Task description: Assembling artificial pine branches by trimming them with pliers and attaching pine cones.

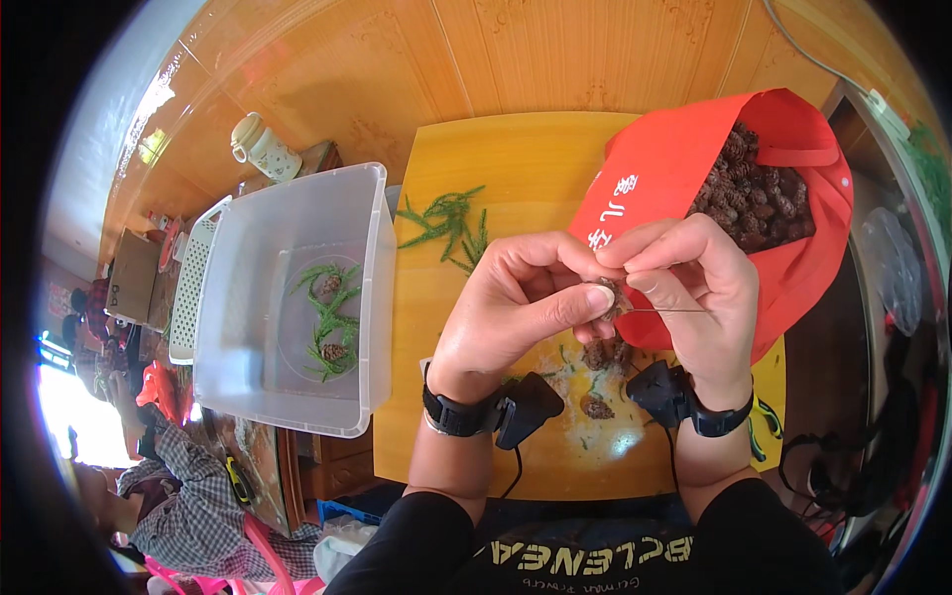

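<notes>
My left hand is closed on a small brown pine cone, held between thumb and fingers above the table. My right hand meets it, its thumb and index finger pinched at the top of the cone. From the cone a thin wire sticks out sideways in front of my right hand; its end in the pinch is hidden. Below my hands, more pine cones lie on the yellow table among pale crumbs. Green artificial pine sprigs lie beyond my left hand.
At right, a red bag holds many loose pine cones. Left of the table stands a clear plastic bin with a sprig-and-cone piece inside. Pliers lie at the right edge. A person sits at lower left.
</notes>
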`<state>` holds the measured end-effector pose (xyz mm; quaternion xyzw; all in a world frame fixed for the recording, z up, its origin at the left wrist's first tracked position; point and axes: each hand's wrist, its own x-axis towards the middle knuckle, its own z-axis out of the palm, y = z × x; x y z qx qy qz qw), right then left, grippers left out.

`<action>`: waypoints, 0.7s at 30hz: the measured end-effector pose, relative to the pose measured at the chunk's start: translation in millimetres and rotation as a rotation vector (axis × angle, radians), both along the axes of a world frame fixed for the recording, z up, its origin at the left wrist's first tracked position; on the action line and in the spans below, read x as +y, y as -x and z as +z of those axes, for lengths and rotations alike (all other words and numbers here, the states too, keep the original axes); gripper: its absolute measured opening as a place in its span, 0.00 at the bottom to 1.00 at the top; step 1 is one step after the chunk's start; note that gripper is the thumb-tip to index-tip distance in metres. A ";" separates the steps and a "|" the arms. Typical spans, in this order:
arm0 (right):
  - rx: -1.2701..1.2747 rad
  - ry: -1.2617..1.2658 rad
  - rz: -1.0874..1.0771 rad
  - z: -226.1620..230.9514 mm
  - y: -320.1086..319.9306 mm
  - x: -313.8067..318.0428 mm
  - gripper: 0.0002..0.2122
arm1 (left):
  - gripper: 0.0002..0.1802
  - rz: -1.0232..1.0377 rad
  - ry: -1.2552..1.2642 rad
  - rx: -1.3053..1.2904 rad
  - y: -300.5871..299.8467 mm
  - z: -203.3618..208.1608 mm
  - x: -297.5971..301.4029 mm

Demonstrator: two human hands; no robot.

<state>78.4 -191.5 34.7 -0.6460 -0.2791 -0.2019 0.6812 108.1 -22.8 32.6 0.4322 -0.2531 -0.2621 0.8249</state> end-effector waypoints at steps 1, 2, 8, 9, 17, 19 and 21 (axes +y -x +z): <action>0.001 0.001 -0.010 1.2 1.1 1.2 0.02 | 0.06 0.006 -0.001 0.006 1.1 0.8 0.3; 0.002 0.001 -0.010 4.0 3.2 2.0 0.02 | 0.05 0.010 0.000 0.011 1.5 1.7 0.1; 0.357 -0.275 0.196 6.2 4.6 3.4 0.07 | 0.04 -0.017 -0.010 0.051 0.8 2.7 2.6; 0.396 -0.310 0.228 6.2 4.2 3.7 0.07 | 0.04 -0.015 -0.011 0.052 0.4 2.1 3.3; 0.427 -0.356 0.261 4.4 3.2 4.1 0.07 | 0.05 -0.032 0.004 0.015 -1.8 -0.9 6.9; 0.334 -0.304 0.298 5.5 3.6 1.4 0.08 | 0.05 -0.017 0.023 0.026 -2.8 0.0 5.6; 0.363 -0.310 0.328 8.2 5.2 1.1 0.09 | 0.05 0.001 0.040 0.039 -4.4 -0.2 6.4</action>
